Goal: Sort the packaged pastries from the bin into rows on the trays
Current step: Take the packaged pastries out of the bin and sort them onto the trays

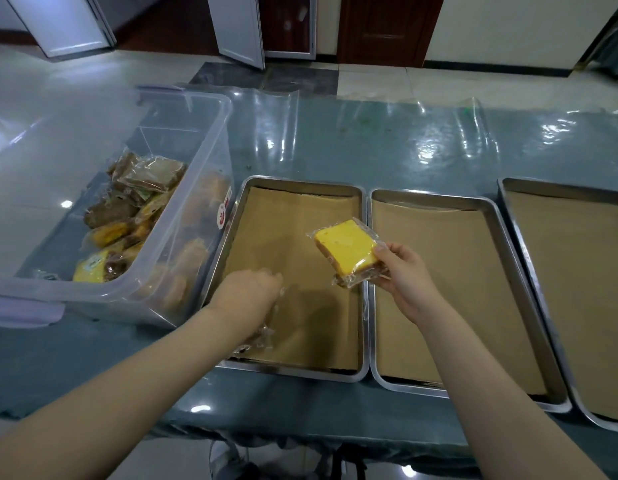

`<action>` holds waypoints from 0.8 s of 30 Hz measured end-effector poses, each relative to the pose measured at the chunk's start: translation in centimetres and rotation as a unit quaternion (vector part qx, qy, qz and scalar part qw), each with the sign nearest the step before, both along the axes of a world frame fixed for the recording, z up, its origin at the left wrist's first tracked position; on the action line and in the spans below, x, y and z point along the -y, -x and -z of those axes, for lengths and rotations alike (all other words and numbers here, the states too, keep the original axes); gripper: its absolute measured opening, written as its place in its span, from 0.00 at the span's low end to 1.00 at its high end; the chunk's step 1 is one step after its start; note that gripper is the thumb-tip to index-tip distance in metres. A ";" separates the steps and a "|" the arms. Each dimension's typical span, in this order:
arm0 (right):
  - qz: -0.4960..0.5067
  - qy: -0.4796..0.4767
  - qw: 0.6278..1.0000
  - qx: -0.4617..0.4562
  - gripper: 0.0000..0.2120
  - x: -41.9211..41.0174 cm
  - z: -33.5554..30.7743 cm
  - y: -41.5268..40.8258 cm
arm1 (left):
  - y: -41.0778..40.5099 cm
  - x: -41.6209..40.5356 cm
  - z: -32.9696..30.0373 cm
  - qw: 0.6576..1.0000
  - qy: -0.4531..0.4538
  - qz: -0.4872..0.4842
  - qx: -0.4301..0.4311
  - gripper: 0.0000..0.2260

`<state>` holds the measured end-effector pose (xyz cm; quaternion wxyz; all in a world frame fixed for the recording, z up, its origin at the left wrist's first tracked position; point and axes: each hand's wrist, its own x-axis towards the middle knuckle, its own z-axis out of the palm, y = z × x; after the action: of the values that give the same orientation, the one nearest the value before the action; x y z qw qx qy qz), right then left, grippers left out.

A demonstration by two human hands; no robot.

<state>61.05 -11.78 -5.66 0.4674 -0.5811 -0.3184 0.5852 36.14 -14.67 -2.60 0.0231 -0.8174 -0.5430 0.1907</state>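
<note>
Our right hand pinches a yellow packaged cake slice by its near corner, thumb on top, fingers curled under, and holds it tilted above the seam between the left tray and the middle tray. Our left hand hangs low over the left tray's near-left part, knuckles up, fingers curled down onto a clear-wrapped pastry. We see only a crinkled edge of that wrapper under the wrist; the grip itself is hidden, so we cannot tell whether the hand holds it or just touches it. The clear bin sits touching the left tray's left side, with more packaged pastries piled inside, brown and yellow, blurred through the wall. A third tray is cut off at the right edge. All three trays are lined with brown paper.
</note>
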 end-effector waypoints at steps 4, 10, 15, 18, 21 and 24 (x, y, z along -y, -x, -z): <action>0.009 -0.002 1.000 -0.003 0.04 0.4 0.4 -1.8 | -1.0 -0.8 -0.5 0.995 -0.042 -0.021 0.084 0.17; 0.041 -0.004 0.999 0.004 0.01 1.7 0.7 -5.9 | -4.4 -1.0 -0.1 0.969 -0.082 -0.053 0.229 0.14; 0.076 -0.009 0.997 0.004 0.02 3.1 1.0 -9.8 | -8.1 0.0 0.0 0.923 -0.074 -0.082 0.369 0.16; 0.096 -0.009 0.995 -0.014 0.02 4.1 1.4 -11.8 | -10.4 0.5 1.3 0.885 -0.028 -0.102 0.453 0.13; 0.107 -0.017 0.993 -0.052 0.02 5.0 1.6 -13.3 | -12.7 0.8 3.3 0.823 0.029 -0.136 0.551 0.10; 0.119 -0.038 0.987 -0.098 0.05 5.9 1.7 -14.0 | -14.4 1.2 5.6 0.772 0.056 -0.191 0.604 0.09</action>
<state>75.09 -17.64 -7.37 0.5842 -0.5365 -0.2216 0.5673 50.50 -15.83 -8.21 -0.3919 -0.6437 -0.5786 -0.3119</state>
